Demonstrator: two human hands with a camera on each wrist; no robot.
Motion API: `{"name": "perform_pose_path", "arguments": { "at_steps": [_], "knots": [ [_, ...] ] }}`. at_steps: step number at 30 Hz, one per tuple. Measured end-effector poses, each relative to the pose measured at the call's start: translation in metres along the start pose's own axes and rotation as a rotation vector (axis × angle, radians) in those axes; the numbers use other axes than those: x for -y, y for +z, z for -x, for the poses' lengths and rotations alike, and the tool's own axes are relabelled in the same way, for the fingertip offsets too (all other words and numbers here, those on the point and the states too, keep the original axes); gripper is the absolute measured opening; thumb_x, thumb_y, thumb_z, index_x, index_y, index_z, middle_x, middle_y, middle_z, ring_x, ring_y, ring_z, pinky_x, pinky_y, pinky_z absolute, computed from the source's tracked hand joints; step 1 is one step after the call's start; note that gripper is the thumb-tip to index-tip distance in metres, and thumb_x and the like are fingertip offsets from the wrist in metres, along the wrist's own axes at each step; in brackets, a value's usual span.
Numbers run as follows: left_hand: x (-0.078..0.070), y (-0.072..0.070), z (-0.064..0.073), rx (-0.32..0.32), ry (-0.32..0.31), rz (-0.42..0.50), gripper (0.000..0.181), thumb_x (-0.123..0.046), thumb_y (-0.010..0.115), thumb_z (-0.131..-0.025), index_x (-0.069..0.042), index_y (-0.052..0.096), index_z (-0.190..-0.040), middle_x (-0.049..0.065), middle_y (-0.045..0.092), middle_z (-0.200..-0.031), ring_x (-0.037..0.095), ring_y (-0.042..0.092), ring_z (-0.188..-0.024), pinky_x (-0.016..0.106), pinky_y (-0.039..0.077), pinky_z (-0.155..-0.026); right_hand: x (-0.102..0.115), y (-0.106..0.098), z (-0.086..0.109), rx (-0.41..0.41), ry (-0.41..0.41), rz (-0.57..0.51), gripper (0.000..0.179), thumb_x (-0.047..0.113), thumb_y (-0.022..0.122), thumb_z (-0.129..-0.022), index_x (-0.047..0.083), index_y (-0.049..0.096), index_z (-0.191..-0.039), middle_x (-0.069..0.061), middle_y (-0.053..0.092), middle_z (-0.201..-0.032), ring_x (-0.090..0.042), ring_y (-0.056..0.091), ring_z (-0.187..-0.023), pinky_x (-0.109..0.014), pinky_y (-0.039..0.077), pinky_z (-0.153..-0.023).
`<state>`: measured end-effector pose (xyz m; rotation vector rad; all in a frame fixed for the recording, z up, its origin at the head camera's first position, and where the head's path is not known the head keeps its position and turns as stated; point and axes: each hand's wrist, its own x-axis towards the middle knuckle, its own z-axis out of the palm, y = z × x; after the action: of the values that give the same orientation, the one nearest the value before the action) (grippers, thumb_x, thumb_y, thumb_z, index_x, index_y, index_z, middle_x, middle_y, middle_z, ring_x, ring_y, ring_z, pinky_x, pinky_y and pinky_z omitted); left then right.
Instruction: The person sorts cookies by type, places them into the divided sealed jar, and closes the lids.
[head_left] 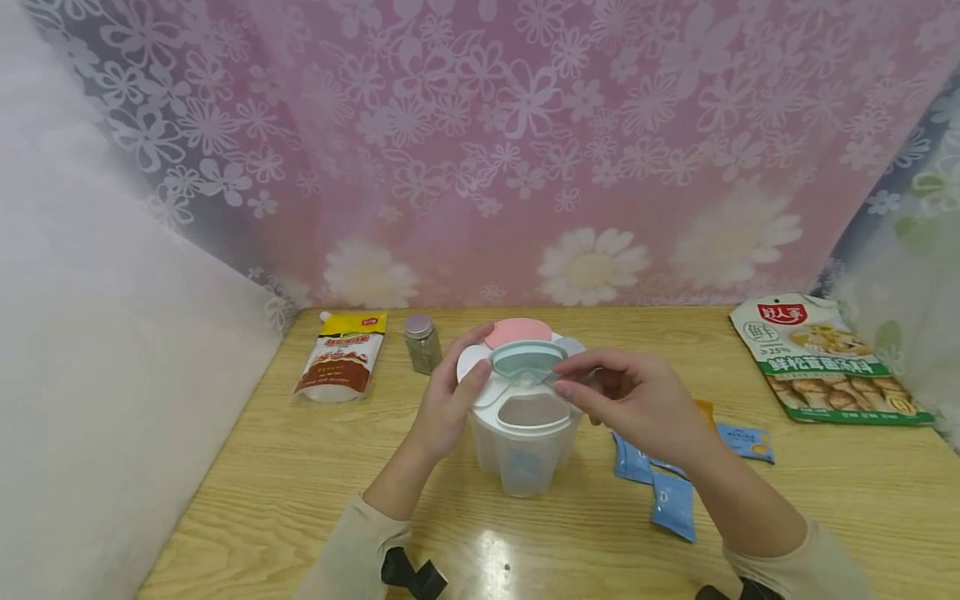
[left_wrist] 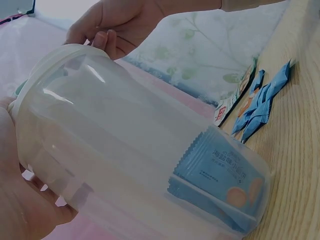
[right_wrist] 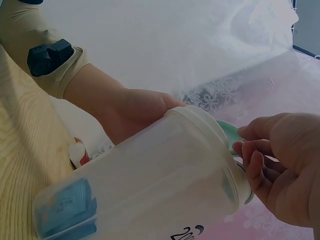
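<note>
Container [head_left: 489, 446] upright on the tabletop [head_left: 300, 508], long axis vertical, straight ahead of the wearer and between both hands; from my remote post the wrist views tip it over, the head view sets it right.

Left hand [head_left: 450, 402]: grips the container's left side up at the white lid [head_left: 491, 393], thumb over the top, tip just beside the green flap [head_left: 528, 360]. I read it as the steadying hand.

Right hand [head_left: 633, 398]: comes in from the right, thumb and forefinger pinching the green flap at its right end. Finer detail of that contact I cannot tell; the fingertips cover it.

Relation I judge to matter most: the flap stands raised on the far side of the bare opening [head_left: 534, 411], its width running left to right, same as the opening's. From the right hand it lies leftward, already touching. Right hand nearer than left, though the left thumb is a close second. Pink flap [head_left: 519, 333] lies flat farther back.

Through the clear wall I note a blue packet [left_wrist: 220, 175] at the bottom. More blue packets [head_left: 673, 504] lie on the tabletop to the container's right, beside the right forearm.
</note>
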<state>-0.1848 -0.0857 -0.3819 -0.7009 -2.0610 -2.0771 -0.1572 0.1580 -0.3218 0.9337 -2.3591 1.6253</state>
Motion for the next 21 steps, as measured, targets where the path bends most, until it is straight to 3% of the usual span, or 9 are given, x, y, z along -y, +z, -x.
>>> {"name": "perform_pose_path", "arguments": {
  "at_steps": [8,13,21],
  "knots": [
    [-0.002,0.001,0.000,0.002,0.000,-0.009,0.050,-0.027,0.048,-0.104,-0.007,0.042,-0.149,0.019,0.046,-0.148,0.018,0.052,-0.122,0.023,0.048,-0.099,-0.005,-0.012,0.004,0.026,0.076,-0.071,0.018,0.002,0.068,-0.093,0.004,0.072,-0.110,-0.002,0.066,-0.075,-0.016,0.057,-0.058,-0.030,0.050,-0.048],
    [-0.002,0.001,0.000,0.011,0.008,-0.002,0.050,-0.028,0.048,-0.104,-0.008,0.042,-0.149,0.018,0.044,-0.150,0.018,0.052,-0.123,0.024,0.048,-0.100,-0.009,-0.019,0.008,0.024,0.113,-0.103,0.019,0.002,0.068,-0.093,0.002,0.070,-0.112,-0.002,0.067,-0.079,-0.013,0.057,-0.059,-0.030,0.051,-0.051],
    [0.000,0.000,0.000,0.007,-0.003,0.002,0.051,-0.029,0.048,-0.104,-0.008,0.042,-0.149,0.019,0.045,-0.149,0.019,0.052,-0.122,0.023,0.048,-0.099,-0.023,-0.036,0.021,0.038,0.136,-0.229,0.021,-0.005,0.065,-0.093,0.002,0.067,-0.113,0.004,0.068,-0.082,-0.018,0.047,-0.055,-0.035,0.042,-0.048]
  ]
}}
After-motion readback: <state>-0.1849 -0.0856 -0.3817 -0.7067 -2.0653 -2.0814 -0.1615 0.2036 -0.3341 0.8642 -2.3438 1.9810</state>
